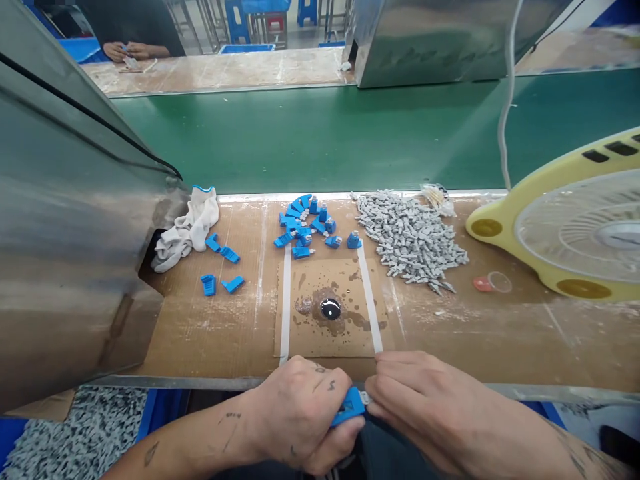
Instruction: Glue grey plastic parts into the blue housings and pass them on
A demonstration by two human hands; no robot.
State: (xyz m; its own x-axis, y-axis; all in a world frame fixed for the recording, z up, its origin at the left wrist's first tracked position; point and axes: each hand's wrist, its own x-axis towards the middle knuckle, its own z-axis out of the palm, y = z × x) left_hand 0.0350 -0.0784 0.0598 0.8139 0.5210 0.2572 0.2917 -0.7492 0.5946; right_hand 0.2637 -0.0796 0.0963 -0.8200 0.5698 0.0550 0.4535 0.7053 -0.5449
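At the front edge of the bench, my left hand [310, 413] is closed around a blue plastic piece [350, 405]. My right hand [425, 403] pinches a small pale grey piece [365, 397] at the blue piece's right end; how far it sits inside is hidden by my fingers. Ahead of my hands lies a cardboard sheet [310, 340] with white tape strips, wet spots and a dark shiny round spot [331, 309]. Beyond it is a cluster of blue pieces [300, 223], several with pale tips. A heap of small grey pieces [413, 237] spreads to their right.
Several loose blue pieces [209, 285] and white gloves [187, 230] lie left, beside a metal housing [75, 233]. A yellow fan [530, 220] and a small clear cup [499, 283] are right. Behind runs a green belt [310, 137]; across it, another person's hands [133, 51].
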